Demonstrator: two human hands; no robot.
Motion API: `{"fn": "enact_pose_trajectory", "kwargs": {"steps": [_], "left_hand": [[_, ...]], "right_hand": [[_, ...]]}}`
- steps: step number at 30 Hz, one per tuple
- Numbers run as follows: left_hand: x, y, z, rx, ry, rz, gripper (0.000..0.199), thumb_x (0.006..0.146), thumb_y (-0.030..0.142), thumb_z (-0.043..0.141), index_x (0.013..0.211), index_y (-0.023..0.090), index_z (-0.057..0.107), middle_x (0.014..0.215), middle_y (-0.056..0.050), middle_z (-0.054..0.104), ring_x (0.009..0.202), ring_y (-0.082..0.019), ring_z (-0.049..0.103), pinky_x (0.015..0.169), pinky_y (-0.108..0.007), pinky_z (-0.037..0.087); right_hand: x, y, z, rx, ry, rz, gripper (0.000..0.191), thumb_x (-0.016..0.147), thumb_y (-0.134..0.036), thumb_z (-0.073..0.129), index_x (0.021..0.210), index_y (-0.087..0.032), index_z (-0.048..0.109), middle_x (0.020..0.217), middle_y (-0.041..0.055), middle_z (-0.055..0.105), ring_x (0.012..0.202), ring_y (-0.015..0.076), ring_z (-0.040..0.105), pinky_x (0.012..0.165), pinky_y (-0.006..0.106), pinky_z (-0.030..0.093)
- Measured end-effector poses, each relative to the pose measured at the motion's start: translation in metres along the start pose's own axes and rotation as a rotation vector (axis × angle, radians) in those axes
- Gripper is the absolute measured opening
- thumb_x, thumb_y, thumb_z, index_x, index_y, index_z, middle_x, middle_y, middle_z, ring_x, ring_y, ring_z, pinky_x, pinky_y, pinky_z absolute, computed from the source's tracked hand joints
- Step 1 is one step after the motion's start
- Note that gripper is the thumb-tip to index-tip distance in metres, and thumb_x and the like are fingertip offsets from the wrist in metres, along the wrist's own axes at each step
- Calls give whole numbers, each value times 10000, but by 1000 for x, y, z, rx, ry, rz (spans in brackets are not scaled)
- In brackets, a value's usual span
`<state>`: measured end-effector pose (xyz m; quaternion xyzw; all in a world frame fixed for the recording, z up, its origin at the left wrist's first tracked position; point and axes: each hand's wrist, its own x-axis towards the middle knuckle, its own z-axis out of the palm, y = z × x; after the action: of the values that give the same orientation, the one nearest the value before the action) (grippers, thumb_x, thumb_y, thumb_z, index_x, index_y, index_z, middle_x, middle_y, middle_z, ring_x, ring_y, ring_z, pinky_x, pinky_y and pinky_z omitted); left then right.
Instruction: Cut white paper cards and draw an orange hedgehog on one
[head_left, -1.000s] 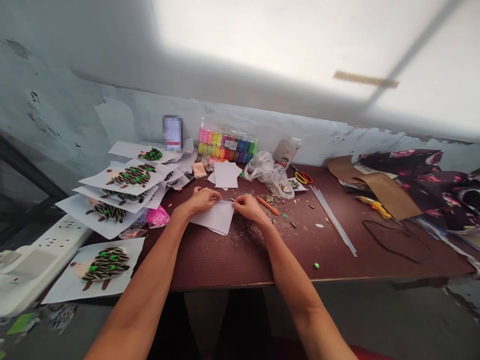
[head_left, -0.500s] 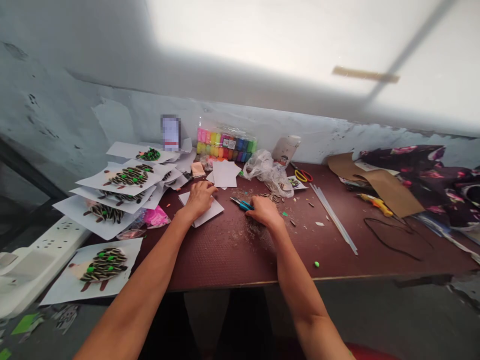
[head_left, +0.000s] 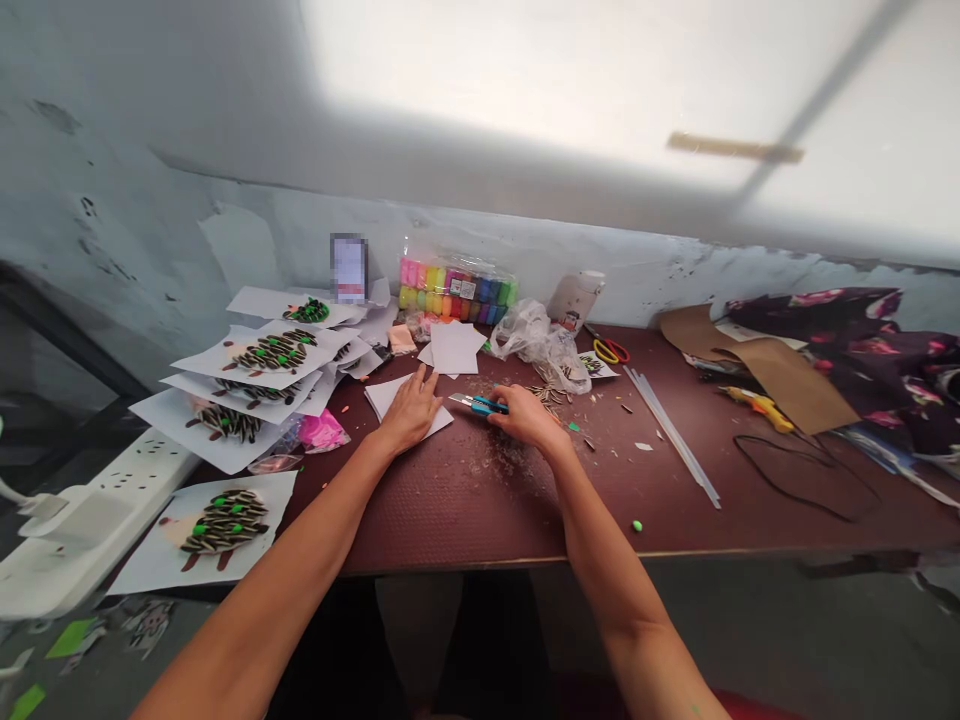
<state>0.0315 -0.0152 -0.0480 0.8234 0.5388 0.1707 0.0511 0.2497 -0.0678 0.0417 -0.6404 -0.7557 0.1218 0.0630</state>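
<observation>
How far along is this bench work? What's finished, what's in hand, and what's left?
Finished, it seems: the sunflower-seed collages fanned out at the left. In hand: the left hand presses a white paper sheet, and the right hand grips a blue craft knife. Apparently left: the loose white sheets and scattered seeds.

No legible text anywhere.

Dark red workbench with seed-collage sheets, white paper, scissors, glue sticks

Bare left forearm, bare right forearm, dark clothing below.
</observation>
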Motion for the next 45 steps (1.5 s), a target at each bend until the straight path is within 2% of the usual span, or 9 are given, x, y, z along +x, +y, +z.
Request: {"fn": "enact_pose_trajectory", "kwargs": {"steps": [6, 10, 14, 17, 19, 21, 24, 27, 45], "left_hand": [[3, -5, 5, -13, -9, 10, 563, 995, 339, 344, 1441, 27, 486, 1551, -244, 436, 1471, -346, 371, 1211, -482, 279], [4, -4, -1, -76, 8, 40, 486, 965, 262, 370, 1372, 75, 560, 1515, -207, 500, 1442, -313, 420, 1209, -490, 301], [1, 2, -17, 40, 12, 119, 410, 936, 227, 422, 1241, 98, 663, 1510, -191, 506, 1477, -307, 365, 1264, -476, 167], [-3, 7, -24, 110, -24, -9, 515, 955, 336, 445, 1390, 95, 576, 1573, -200, 424, 1506, -341, 305, 1255, -495, 181], [-6, 9, -25, 121, -93, -123, 598, 991, 399, 378, 1498, 95, 466, 1617, -206, 348, 1521, -354, 269, 1242, -510, 205], [-8, 11, -25, 122, -155, -174, 629, 1018, 429, 296, 1556, 113, 381, 1645, -198, 284, 1537, -350, 225, 1238, -538, 190], [-9, 13, -25, 128, -190, -193, 628, 1030, 443, 238, 1579, 156, 341, 1663, -178, 238, 1553, -349, 165, 1220, -632, 125], [-9, 14, -26, 119, -187, -203, 620, 1030, 444, 232, 1577, 178, 348, 1664, -168, 236, 1555, -357, 152, 1197, -683, 118], [-9, 15, -31, 123, -215, -209, 628, 1035, 447, 221, 1586, 163, 325, 1672, -165, 211, 1560, -338, 138, 1214, -653, 117]], "right_hand": [[4, 3, -3, 4, -1, -5, 250, 845, -195, 710, 1095, -190, 721, 1095, 103, 736, 1000, 248, 661, 769, 260, 399], [5, 7, -4, 8, -15, -24, 234, 839, -199, 724, 1073, -203, 727, 1067, 78, 752, 979, 238, 669, 739, 248, 396], [3, 6, -4, -6, -44, -12, 240, 830, -194, 733, 1070, -205, 726, 1061, 65, 752, 966, 220, 670, 741, 237, 392], [1, 5, -5, -6, -66, -20, 238, 835, -197, 723, 1073, -202, 727, 1055, 60, 751, 956, 212, 667, 739, 233, 389], [0, 3, -5, -7, -80, -27, 232, 841, -198, 713, 1073, -205, 728, 1050, 55, 750, 946, 208, 664, 736, 232, 388], [0, 0, -6, -12, -90, -27, 229, 845, -201, 711, 1073, -205, 729, 1053, 55, 749, 943, 207, 662, 733, 233, 387], [0, -3, -7, -20, -92, -30, 229, 844, -199, 717, 1073, -199, 728, 1061, 59, 749, 952, 210, 659, 733, 235, 385], [-1, -4, -6, -17, -86, -40, 215, 842, -195, 720, 1056, -202, 732, 1049, 52, 751, 943, 205, 659, 732, 233, 384], [-1, 8, -5, 64, -104, -133, 206, 807, -169, 721, 1011, -200, 733, 990, 39, 753, 883, 186, 655, 727, 234, 391]]}}
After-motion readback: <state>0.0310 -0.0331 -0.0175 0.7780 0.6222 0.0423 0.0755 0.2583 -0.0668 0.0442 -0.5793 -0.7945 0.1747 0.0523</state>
